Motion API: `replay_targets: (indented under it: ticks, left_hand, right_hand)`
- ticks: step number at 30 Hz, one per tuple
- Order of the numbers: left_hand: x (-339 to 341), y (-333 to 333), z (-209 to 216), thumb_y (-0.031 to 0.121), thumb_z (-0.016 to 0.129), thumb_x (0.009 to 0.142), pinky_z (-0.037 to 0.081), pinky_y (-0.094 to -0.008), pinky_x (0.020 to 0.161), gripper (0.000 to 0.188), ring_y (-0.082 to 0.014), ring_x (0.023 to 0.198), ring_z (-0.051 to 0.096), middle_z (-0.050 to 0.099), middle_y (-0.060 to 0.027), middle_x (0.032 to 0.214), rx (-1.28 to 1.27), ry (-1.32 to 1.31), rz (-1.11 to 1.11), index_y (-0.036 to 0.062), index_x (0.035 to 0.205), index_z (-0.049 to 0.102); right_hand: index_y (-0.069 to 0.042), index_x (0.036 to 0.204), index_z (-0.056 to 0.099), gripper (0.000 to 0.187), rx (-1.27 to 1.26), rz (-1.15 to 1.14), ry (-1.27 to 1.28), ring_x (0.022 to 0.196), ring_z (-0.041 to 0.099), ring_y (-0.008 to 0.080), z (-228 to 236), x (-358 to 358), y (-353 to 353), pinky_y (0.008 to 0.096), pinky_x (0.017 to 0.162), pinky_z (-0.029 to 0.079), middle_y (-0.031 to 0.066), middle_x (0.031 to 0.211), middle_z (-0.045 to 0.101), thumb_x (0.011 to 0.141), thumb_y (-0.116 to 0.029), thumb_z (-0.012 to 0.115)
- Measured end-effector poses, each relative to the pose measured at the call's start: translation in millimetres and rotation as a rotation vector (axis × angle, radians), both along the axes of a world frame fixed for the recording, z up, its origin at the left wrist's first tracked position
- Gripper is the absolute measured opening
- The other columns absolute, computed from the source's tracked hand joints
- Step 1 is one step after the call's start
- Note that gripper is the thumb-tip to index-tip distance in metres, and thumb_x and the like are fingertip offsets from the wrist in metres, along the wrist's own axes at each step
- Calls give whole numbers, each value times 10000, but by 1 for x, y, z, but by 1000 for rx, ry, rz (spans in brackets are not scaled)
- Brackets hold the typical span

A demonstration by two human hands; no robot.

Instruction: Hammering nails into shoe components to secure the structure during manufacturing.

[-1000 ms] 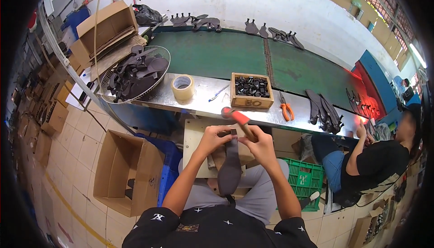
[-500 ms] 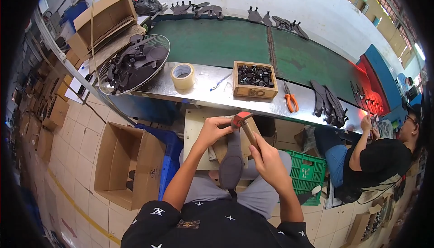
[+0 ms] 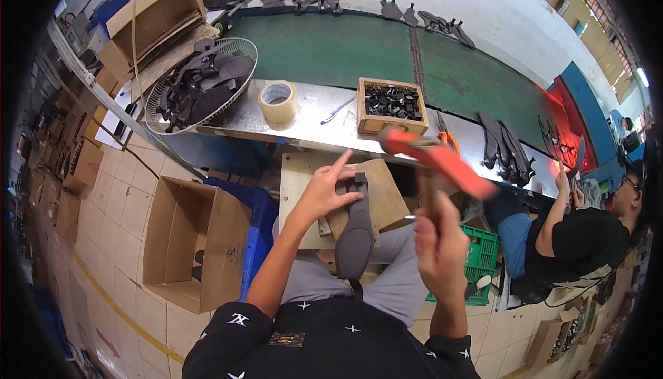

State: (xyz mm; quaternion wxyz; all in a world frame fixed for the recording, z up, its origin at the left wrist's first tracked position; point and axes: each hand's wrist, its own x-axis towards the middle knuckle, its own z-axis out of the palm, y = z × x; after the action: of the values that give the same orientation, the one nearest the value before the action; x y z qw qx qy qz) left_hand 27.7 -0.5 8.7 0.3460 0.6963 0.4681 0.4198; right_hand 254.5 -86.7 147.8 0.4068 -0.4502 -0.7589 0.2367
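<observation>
A dark grey shoe sole (image 3: 354, 237) lies lengthwise in front of me, its narrow end on a wooden board (image 3: 387, 189) over a pale stool top (image 3: 295, 182). A small black heel piece (image 3: 359, 179) sits at that narrow end. Beside it is my left hand (image 3: 324, 194), open, index finger stretched out and thumb against or very near the sole's edge. My right hand (image 3: 442, 244) is closed round the wooden handle of a hammer (image 3: 442, 159). The red hammer head is raised to the right of the sole and smeared by motion.
On the metal bench edge (image 3: 238, 122) stand a basket of soles (image 3: 153, 102), a tape roll (image 3: 278, 108), a wooden box of black heel pieces (image 3: 369, 123) and orange pliers (image 3: 449, 142). A carton (image 3: 159, 241) stands left; a green crate (image 3: 483, 251) and a co-worker (image 3: 577, 234) are right.
My right hand has swung the hammer up and right, away from the sole's narrow end. The left fingers have spread apart, and the black heel piece now shows. The co-worker's hands have moved slightly.
</observation>
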Motion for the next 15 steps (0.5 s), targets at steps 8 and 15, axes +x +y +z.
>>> replay_targets:
  ticks: [8, 15]
  left_hand:
    - [-1, 2, -11, 493, 785, 754, 29, -565, 1191, 1253, -270, 1447, 337, 635, -31, 1328, -15, 323, 58, 9, 1553, -50]
    - [0, -2, -1, 466, 764, 762, -3, -636, 1170, 917, -276, 1402, 400, 608, 35, 1360, 37, 398, 76, 173, 1512, 326]
  right_hand:
    - [43, 1301, 478, 395, -118, -18, -166, 798, 630, 490, -49, -6, 25, 495, 672, 529, 311, 1030, 620, 928, -24, 586]
    - [22, 1410, 385, 462, 38, -42, -356, 781, 666, 413, -39, 2, 6, 446, 663, 505, 260, 883, 640, 965, -31, 498]
